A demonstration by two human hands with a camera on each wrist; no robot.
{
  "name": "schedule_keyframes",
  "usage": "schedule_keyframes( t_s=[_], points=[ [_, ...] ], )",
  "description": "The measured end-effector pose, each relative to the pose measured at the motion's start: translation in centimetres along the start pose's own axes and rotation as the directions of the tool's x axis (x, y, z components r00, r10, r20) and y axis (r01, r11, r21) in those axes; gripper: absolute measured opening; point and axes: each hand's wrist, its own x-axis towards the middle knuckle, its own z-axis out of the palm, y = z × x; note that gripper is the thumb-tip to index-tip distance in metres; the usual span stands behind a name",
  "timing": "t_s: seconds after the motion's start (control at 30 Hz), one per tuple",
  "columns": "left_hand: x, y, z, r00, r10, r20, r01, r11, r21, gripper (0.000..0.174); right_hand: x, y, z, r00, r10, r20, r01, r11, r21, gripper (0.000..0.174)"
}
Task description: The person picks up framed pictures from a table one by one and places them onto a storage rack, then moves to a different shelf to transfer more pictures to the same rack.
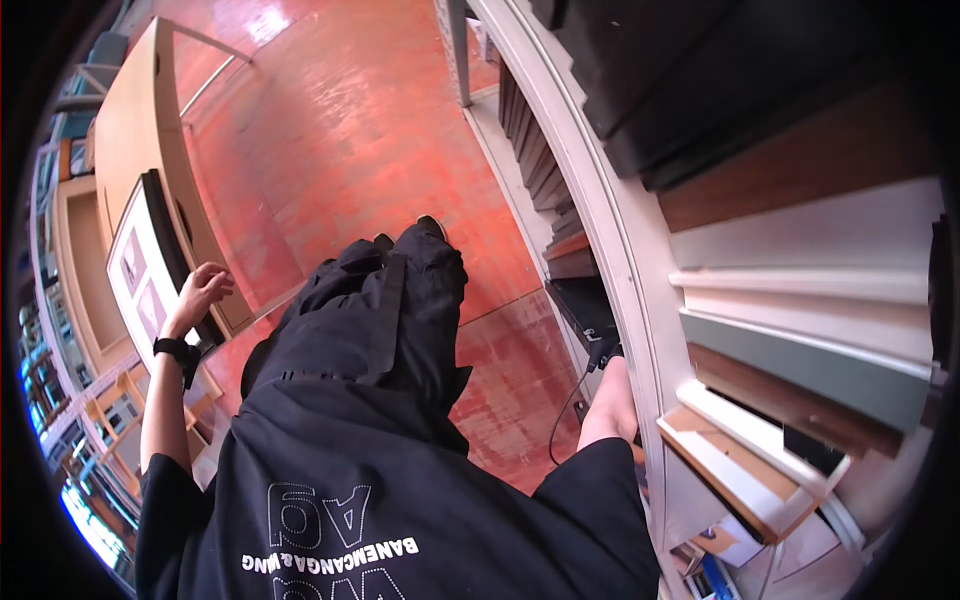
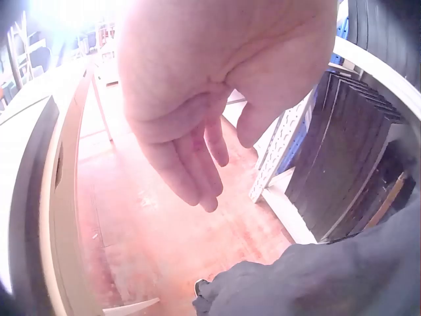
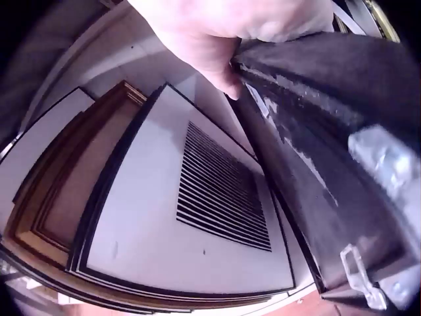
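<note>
My left hand hangs beside a framed picture with a white mount, which lies on a wooden table. Its fingers are loosely bent, with nothing held in them. Inside the shelf on the right, my right hand grips the top edge of a dark frame with worn edges and metal clips, thumb over the near side. The far fingers are hidden behind it. Beside that frame leans a black-framed print of dark stripes on white. In the head view the shelf edge hides most of this hand.
A white metal shelf runs along my right side, with frames and boards stacked on top. More dark frames stand upright in its lower level. Wooden-framed pictures lean beside the striped print. The wooden table is at my left.
</note>
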Motion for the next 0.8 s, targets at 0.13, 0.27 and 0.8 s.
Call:
schedule_keyframes(
  t_s=[0.13,0.27,0.8],
  points=[
    [-1.9,-6.2,-1.0,0.992,-0.094,-0.088,0.080,0.985,-0.153,0.023,2.5,0.0,1.5,0.997,0.027,0.075,-0.033,0.996,0.079,0.055],
    [-3.8,-12.5,-1.0,0.972,-0.233,-0.044,0.221,0.959,-0.179,0.024,2.9,0.8,1.5,0.991,0.060,0.116,-0.077,0.986,0.148,0.056],
    [-1.1,-3.0,-1.5,0.999,-0.043,-0.031,0.039,0.994,-0.106,0.026,1.6,2.2,4.8,0.959,0.214,0.189,-0.277,0.854,0.441,0.059]
  ],
)
